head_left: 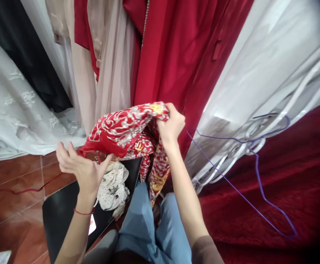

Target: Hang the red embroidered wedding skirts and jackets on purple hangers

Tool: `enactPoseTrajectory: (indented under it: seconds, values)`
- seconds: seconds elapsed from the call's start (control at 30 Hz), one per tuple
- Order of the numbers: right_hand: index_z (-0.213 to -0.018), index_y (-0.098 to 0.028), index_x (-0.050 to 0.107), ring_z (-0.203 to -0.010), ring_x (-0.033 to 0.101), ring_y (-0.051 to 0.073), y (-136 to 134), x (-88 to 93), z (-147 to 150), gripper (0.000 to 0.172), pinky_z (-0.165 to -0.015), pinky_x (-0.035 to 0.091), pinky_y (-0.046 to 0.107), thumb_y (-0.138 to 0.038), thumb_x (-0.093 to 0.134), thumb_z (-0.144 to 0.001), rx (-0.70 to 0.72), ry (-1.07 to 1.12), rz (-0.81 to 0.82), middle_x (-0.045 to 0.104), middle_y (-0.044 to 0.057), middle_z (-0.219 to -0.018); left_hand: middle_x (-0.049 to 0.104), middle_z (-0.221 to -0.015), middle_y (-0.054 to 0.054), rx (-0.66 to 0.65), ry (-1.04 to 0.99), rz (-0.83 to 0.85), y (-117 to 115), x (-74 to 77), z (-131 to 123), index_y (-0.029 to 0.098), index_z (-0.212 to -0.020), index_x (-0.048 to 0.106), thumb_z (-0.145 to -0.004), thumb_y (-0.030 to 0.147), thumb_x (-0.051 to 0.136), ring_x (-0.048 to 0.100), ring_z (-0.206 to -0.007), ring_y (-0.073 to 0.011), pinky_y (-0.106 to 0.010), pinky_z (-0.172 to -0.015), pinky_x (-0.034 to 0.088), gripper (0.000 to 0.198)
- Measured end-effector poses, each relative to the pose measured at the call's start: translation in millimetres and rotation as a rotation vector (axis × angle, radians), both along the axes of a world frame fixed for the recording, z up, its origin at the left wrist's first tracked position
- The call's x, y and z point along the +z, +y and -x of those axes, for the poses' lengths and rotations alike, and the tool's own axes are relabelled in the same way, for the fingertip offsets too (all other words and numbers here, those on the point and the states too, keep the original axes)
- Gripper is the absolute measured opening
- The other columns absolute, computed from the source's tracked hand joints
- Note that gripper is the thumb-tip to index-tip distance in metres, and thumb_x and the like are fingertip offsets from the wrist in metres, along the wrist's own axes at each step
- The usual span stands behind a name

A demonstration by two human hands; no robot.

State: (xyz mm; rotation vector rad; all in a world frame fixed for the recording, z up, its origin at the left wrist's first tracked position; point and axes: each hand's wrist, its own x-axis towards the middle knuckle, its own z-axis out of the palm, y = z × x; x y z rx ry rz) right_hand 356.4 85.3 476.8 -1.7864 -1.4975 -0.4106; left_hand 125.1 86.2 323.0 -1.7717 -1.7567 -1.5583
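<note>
A red garment with silver and gold embroidery hangs in front of me, partly folded over itself. My right hand is closed round its upper right corner. From that grip a length of the same cloth drops down over my knee. At the garment's lower left end, my left hand has its fingers spread and its thumb apart, close to the plain red edge. Whether the left palm touches the cloth is hard to make out. A red string bracelet circles my left wrist.
Below lies a black bench with a white dotted cloth and a phone-like white object. A blue wire hanger hangs at right by white racks. Red dresses and pale gowns hang behind.
</note>
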Motion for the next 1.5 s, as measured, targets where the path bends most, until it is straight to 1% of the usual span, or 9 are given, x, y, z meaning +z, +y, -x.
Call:
enactPoseTrajectory:
  seconds: [0.17, 0.3, 0.5, 0.77, 0.9, 1.03, 1.2, 1.3, 1.5]
  values:
    - [-0.108, -0.021, 0.068, -0.092, 0.067, 0.027, -75.1, -9.9, -58.8, 0.042, -0.081, 0.052, 0.037, -0.025, 0.042, -0.076, -0.02, 0.21, -0.33, 0.071, 0.006, -0.095, 0.043, -0.146, -0.021, -0.29, -0.042, -0.007, 30.6, -17.2, -45.9, 0.016, -0.151, 0.032, -0.079, 0.049, 0.065, 0.035, -0.138, -0.0402, -0.059, -0.113, 0.026, 0.086]
    - [-0.091, -0.023, 0.068, -0.072, 0.065, 0.022, -129.4, -30.0, -78.9, 0.023, -0.066, 0.051, 0.032, -0.026, 0.051, -0.075, 0.006, 0.334, -0.447, 0.069, 0.002, -0.078, 0.064, -0.12, -0.01, -0.454, -0.06, -0.216, 34.2, 17.3, -94.3, 0.026, -0.118, 0.064, -0.089, 0.031, 0.052, 0.048, -0.127, -0.0318, -0.053, -0.111, 0.032, 0.031]
    - [-0.083, -0.02, 0.066, -0.064, 0.061, 0.016, -201.4, -94.5, -96.1, 0.011, -0.063, 0.046, 0.026, -0.018, 0.059, -0.074, -0.012, 0.447, -0.302, 0.066, -0.002, -0.071, 0.07, -0.095, -0.007, -0.664, -0.2, -0.724, 6.8, 62.3, -156.6, 0.021, -0.1, 0.067, -0.091, 0.032, 0.055, 0.065, -0.102, -0.0256, -0.045, -0.097, 0.044, 0.018]
    - [-0.112, -0.021, 0.063, -0.071, 0.061, 0.016, -270.0, -172.6, -143.3, 0.037, -0.07, 0.049, 0.028, -0.015, 0.057, -0.076, -0.014, 0.335, 0.079, 0.067, 0.002, -0.084, 0.072, -0.088, -0.005, -0.868, 0.219, -0.549, -57.9, -6.4, -233.2, 0.021, -0.096, 0.068, -0.094, 0.021, 0.057, 0.063, -0.091, -0.0188, -0.036, -0.088, 0.037, 0.011]
    - [-0.149, -0.02, 0.032, -0.115, 0.059, 0.029, -288.1, -176.0, -144.0, 0.077, -0.094, 0.05, 0.043, -0.023, 0.061, -0.077, 0.163, 0.032, 0.16, 0.054, 0.018, -0.136, 0.071, -0.09, -0.006, -0.855, 0.217, -0.421, -69.8, -16.9, -255.8, 0.02, -0.094, 0.07, -0.098, 0.026, 0.05, 0.061, -0.091, -0.019, -0.035, -0.085, 0.038, 0.021]
    - [-0.15, -0.039, 0.033, -0.143, 0.032, 0.038, -290.5, -170.7, -126.0, 0.075, -0.109, 0.033, 0.057, -0.034, 0.063, -0.082, 0.252, -0.422, 0.184, 0.026, 0.013, -0.162, 0.071, -0.091, -0.005, -0.907, 0.282, -0.349, -70.7, -9.7, -283.5, 0.02, -0.096, 0.069, -0.102, 0.036, 0.04, 0.059, -0.091, -0.0186, -0.035, -0.084, 0.038, 0.034]
    - [-0.15, -0.024, 0.038, -0.13, 0.047, 0.026, -279.4, -178.8, -111.6, 0.06, -0.111, 0.031, 0.049, -0.036, 0.049, -0.092, 0.379, -0.657, 0.238, 0.051, 0.013, -0.146, 0.072, -0.097, -0.004, -1.059, 0.311, -0.275, -81.9, -6.8, -325.2, 0.022, -0.102, 0.069, -0.103, 0.036, 0.039, 0.058, -0.096, -0.0182, -0.035, -0.088, 0.038, 0.034]
    - [-0.143, -0.023, 0.048, -0.118, 0.054, 0.027, -275.9, -180.4, -113.2, 0.055, -0.106, 0.033, 0.048, -0.036, 0.054, -0.089, 0.251, -0.62, 0.132, 0.063, 0.014, -0.13, 0.071, -0.098, -0.003, -1.113, 0.353, -0.268, -100.3, -5.1, -339.2, 0.023, -0.103, 0.07, -0.102, 0.033, 0.042, 0.057, -0.097, -0.0187, -0.036, -0.09, 0.037, 0.03]
    - [-0.092, -0.016, 0.065, -0.113, 0.055, 0.026, -304.8, -143.6, -144.2, 0.013, -0.107, 0.032, 0.051, -0.023, 0.055, -0.09, 0.183, -0.704, 0.04, 0.07, 0.012, -0.11, 0.068, -0.094, -0.005, -1.224, 0.473, -0.299, -111.1, 5.4, -336.0, 0.021, -0.103, 0.067, -0.101, 0.029, 0.043, 0.056, -0.093, -0.0202, -0.037, -0.087, 0.038, 0.026]
